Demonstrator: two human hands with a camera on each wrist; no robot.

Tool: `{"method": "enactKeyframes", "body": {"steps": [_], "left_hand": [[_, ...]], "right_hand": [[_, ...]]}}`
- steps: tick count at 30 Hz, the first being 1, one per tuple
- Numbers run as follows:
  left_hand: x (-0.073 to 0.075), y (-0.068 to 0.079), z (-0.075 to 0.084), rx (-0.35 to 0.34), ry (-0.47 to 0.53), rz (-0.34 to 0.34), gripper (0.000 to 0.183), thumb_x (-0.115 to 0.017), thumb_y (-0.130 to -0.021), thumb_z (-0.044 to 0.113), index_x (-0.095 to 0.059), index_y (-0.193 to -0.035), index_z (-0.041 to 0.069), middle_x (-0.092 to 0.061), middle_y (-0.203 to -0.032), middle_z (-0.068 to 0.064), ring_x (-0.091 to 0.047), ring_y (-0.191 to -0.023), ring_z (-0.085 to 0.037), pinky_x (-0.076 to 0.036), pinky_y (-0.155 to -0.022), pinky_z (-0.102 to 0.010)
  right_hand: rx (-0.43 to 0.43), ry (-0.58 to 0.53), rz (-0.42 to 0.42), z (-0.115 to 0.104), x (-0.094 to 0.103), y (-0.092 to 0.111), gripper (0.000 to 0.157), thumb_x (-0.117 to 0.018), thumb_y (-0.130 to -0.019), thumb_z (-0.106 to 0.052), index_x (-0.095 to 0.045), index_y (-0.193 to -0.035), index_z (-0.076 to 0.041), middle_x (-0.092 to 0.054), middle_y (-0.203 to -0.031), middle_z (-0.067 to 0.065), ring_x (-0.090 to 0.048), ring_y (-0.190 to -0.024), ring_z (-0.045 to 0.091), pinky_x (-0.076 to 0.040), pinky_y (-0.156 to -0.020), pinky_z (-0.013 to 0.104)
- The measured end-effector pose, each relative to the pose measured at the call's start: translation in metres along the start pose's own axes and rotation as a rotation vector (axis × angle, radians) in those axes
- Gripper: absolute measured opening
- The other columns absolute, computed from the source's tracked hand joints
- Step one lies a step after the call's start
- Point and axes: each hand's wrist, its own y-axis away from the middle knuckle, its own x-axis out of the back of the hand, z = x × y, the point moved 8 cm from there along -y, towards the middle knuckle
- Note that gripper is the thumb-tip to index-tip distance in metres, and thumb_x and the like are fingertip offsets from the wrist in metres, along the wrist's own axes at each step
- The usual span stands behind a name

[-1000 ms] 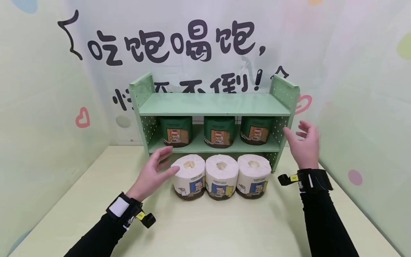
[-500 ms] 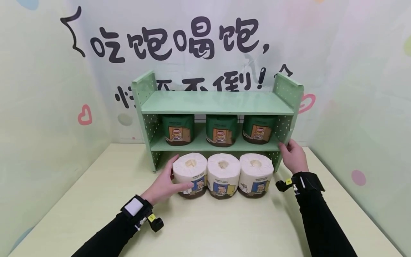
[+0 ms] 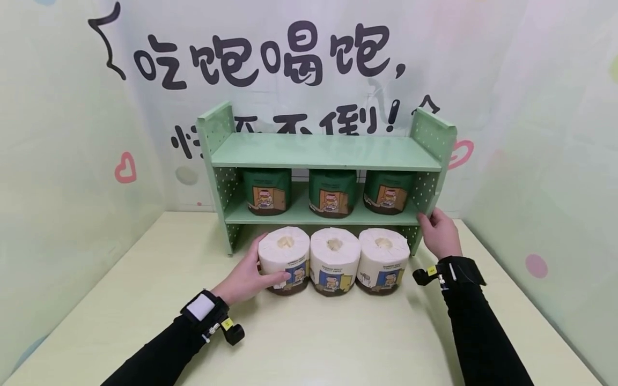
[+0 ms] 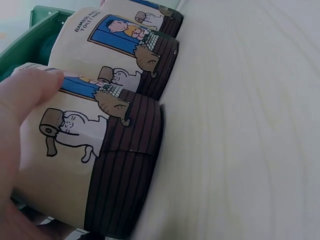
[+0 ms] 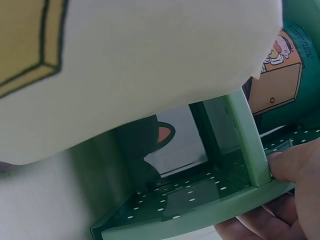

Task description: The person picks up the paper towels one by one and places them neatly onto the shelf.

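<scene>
Three white toilet rolls with cartoon wrappers stand upright in a row before a green shelf (image 3: 325, 151). My left hand (image 3: 243, 279) grips the left toilet roll (image 3: 285, 258), thumb across its front and fingers at its far side. In the left wrist view, my thumb (image 4: 37, 90) presses on that roll's printed wrapper (image 4: 65, 175). Beside it sit the middle roll (image 3: 335, 265) and the right roll (image 3: 383, 262). My right hand (image 3: 441, 236) holds the shelf's right side panel; in the right wrist view, the thumb lies inside and the curled fingers (image 5: 280, 212) outside.
On the shelf's lower board stand three green-wrapped rolls: a left one (image 3: 267, 195), a middle one (image 3: 332, 198) and a right one (image 3: 388, 193). Printed fabric walls (image 3: 299, 102) enclose the pale wooden table (image 3: 333, 343) at the back and both sides.
My left hand has moved right and down onto the left roll and gripped it. My right hand has come down and in to the shelf's side panel. Both have stayed there since.
</scene>
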Motion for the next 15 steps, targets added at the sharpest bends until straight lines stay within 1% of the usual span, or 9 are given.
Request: {"method": "enactKeyframes", "body": {"steps": [5, 7, 11, 15], "left_hand": [[0.0009, 0.0001, 0.0011, -0.051, -0.024, -0.048, 0.115, -0.09, -0.094, 0.03, -0.009, -0.174, 0.01, -0.042, -0.168, -0.024, -0.049, -0.152, -0.044, -0.043, -0.124, -0.063], [0.002, 0.0006, 0.0007, -0.065, -0.021, -0.063, 0.113, -0.09, -0.093, 0.027, -0.011, -0.173, 0.01, -0.043, -0.167, -0.025, -0.05, -0.151, -0.044, -0.045, -0.123, -0.062], [0.0052, 0.0008, 0.0004, -0.084, -0.004, -0.073, 0.112, -0.092, -0.09, 0.024, -0.016, -0.172, 0.01, -0.046, -0.165, -0.025, -0.051, -0.15, -0.043, -0.048, -0.12, -0.061], [0.008, 0.0004, -0.0002, -0.083, 0.004, -0.067, 0.11, -0.093, -0.09, 0.024, -0.021, -0.171, 0.011, -0.049, -0.163, -0.025, -0.053, -0.148, -0.043, -0.051, -0.118, -0.059]], "right_hand": [[0.002, -0.003, 0.003, 0.0014, -0.0005, 0.0003, 0.05, -0.048, -0.117, -0.031, -0.058, -0.151, 0.005, -0.067, -0.144, 0.033, -0.066, -0.132, 0.05, -0.052, -0.108, 0.063], [0.004, 0.0, 0.005, 0.0021, -0.0007, 0.0002, 0.05, -0.048, -0.117, -0.031, -0.058, -0.151, 0.005, -0.067, -0.144, 0.033, -0.067, -0.131, 0.05, -0.053, -0.108, 0.063], [0.008, 0.009, 0.007, 0.0019, -0.0012, 0.0002, 0.05, -0.048, -0.117, -0.031, -0.059, -0.15, 0.005, -0.068, -0.142, 0.033, -0.068, -0.129, 0.049, -0.054, -0.103, 0.06], [0.008, 0.011, 0.008, 0.0006, -0.001, 0.0003, 0.049, -0.047, -0.117, -0.032, -0.059, -0.149, 0.004, -0.069, -0.141, 0.032, -0.068, -0.127, 0.049, -0.054, -0.101, 0.058]]}}
